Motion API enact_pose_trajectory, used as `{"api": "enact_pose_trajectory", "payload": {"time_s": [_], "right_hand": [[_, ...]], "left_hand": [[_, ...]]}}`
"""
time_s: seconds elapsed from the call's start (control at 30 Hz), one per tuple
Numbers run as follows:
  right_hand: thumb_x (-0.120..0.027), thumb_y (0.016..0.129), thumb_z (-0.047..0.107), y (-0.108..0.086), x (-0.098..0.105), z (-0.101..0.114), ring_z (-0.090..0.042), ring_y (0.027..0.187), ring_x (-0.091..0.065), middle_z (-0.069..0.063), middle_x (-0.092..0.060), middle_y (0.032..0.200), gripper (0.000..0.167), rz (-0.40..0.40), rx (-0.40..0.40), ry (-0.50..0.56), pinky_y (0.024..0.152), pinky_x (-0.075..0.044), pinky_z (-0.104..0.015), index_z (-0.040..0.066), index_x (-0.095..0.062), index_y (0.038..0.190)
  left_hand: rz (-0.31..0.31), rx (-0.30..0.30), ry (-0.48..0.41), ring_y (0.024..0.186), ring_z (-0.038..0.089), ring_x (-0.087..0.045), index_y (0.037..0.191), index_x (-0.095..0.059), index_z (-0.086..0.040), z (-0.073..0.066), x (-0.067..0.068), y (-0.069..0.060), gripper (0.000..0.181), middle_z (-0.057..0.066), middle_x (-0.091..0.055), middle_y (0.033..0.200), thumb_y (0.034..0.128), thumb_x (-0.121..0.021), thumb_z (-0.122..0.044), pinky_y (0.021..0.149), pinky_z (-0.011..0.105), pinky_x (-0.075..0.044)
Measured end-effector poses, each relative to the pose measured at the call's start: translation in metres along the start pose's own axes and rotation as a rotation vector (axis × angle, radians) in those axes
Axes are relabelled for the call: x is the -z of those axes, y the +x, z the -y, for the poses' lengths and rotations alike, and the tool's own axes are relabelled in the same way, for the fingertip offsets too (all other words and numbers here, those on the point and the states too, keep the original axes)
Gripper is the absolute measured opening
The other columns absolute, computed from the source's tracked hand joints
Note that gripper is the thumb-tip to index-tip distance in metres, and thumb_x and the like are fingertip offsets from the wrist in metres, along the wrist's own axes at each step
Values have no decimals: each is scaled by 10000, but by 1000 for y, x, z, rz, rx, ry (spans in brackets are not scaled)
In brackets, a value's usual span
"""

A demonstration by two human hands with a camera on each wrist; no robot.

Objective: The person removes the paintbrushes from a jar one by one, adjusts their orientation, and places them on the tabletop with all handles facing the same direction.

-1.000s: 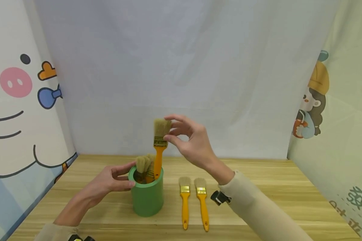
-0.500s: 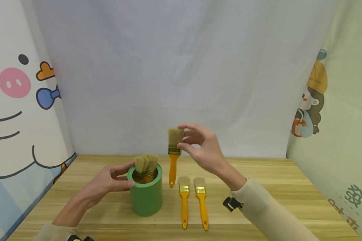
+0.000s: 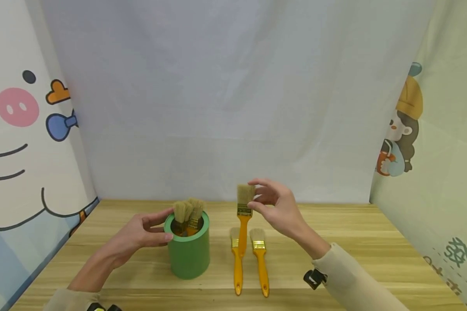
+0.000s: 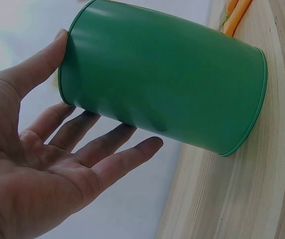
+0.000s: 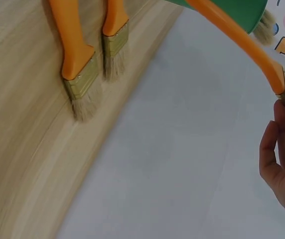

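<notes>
Held brush [image 3: 244, 220]: nearly upright in the air, pale bristles up, a printed metal band below them, orange handle pointing down; it is above the surface [image 3: 373, 242], and in the head view its handle overlaps the left lying brush [image 3: 238, 272].
Right hand [image 3: 278, 209]: pinches the held brush between thumb and fingers at the right edge of its bristles and metal band.
Left lying brush: flat on the surface, bristles toward the back, orange handle toward the person, its upper part partly covered by the held brush in the head view.
Right lying brush [image 3: 261, 268]: flat near the left one, not touching it, facing the same way at a slight slant.
Green can [image 3: 189, 259]: upright on the surface, to the left of both lying brushes, its top open.
Brushes in the can [image 3: 196, 209]: at least two, bristles up above the rim; they overlap, so the exact number cannot be told.
Left hand [image 3: 140, 231]: grips the green can from its left side, thumb at the rim, fingers spread along the wall.
Right sleeve [image 3: 354, 278]: light beige, with a small black device [image 3: 315, 278] at the cuff.
Backdrop [image 3: 233, 95]: a plain whitish sheet behind the surface.
Side panels [image 3: 447, 142]: printed with cartoon figures.
</notes>
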State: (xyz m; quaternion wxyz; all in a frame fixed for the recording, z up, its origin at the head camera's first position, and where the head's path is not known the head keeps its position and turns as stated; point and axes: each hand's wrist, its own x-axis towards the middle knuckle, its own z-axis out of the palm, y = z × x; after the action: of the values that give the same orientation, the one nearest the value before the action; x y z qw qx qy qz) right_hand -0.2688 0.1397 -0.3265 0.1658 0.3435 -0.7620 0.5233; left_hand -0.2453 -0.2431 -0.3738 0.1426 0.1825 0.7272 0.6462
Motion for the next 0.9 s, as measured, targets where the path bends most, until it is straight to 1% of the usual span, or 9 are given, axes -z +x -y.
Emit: {"api": "enact_pose_trajectory", "payload": {"time_s": [0.17, 0.37, 0.53, 0.73, 0.9], "right_hand": [[-807, 901, -60, -10, 5, -12, -245, 871, -757, -127, -751, 1055, 479, 4, -29, -17, 808, -629, -367, 38, -680, 1352], [-799, 922, -29, -21, 16, -23, -249, 878, -756, -138, -756, 1080, 456, 12, -83, -35, 785, -626, -353, 36, -676, 1356], [-785, 930, -37, -28, 28, -32, -253, 882, -758, -159, -756, 1088, 437, 35, -153, -37, 754, -621, -335, 20, -675, 1349], [-795, 920, -37, -38, 43, -44, -256, 896, -754, -167, -749, 1076, 454, 66, -217, -43, 768, -623, -323, 3, -667, 1353], [-795, 927, -16, -47, 54, -53, -281, 939, -748, -202, -729, 1128, 473, 86, -279, -26, 787, -619, -322, -23, -643, 1375]], "left_hand": [[9, -4, -2, 1435, 530, -394, 1643, -272, 30, 0, 0, -1, 834, 259, -221, 1683, 986, -764, -117, 1026, 472, -546], [10, -13, -10, 1432, 519, -407, 1640, -283, 26, 0, 0, 0, 825, 252, -234, 1680, 983, -764, -108, 1007, 428, -561], [6, -15, -7, 1425, 506, -426, 1638, -283, 31, 0, 0, 0, 829, 255, -243, 1677, 979, -767, -105, 1003, 426, -564], [0, -13, -7, 1423, 505, -431, 1638, -289, 26, 0, 0, 0, 830, 253, -255, 1674, 976, -772, -109, 1002, 428, -564], [-8, -8, -8, 1427, 505, -425, 1635, -290, 34, 0, -1, 0, 836, 253, -257, 1674, 971, -778, -106, 1002, 424, -564]]}}
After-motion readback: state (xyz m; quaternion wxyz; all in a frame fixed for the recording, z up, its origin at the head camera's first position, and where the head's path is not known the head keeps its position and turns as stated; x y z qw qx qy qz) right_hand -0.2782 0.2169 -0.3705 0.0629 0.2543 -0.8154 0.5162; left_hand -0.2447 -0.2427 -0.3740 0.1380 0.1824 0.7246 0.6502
